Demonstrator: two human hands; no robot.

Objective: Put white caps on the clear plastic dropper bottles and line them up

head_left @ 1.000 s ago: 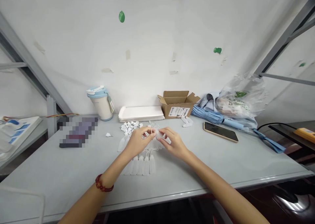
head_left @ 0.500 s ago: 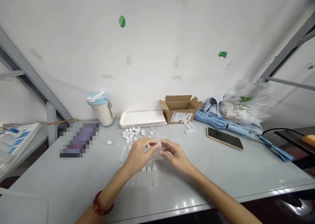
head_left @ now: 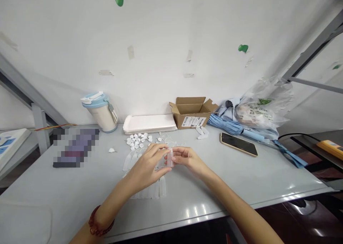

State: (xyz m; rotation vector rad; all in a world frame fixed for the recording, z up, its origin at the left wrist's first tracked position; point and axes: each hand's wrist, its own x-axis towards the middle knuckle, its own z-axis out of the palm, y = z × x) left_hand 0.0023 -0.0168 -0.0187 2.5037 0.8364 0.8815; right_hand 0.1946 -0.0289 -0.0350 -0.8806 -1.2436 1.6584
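Insulated tumbler (head_left: 102, 115) is standing far left; single white cap (head_left: 112, 150) is lying in front of it, pile of white caps (head_left: 136, 140) sitting farther right. Translucent bottles (head_left: 162, 187) are lying in rows, partly hidden under left hand (head_left: 147, 165). Left hand is arching palm-down, thumb and fingers standing apart, index tip reaching the held bottle's top, thumb near its bottom; cannot tell if it is gripping. Held bottle (head_left: 169, 159) is standing upright between the hands, long axis running near vertical, ends pointing up and down; neck end unclear. Right hand (head_left: 191, 162) is pinching it from the right, thumb in front, fingers curling. Open carton (head_left: 194, 122) and smartphone (head_left: 238, 144) are sitting beyond.
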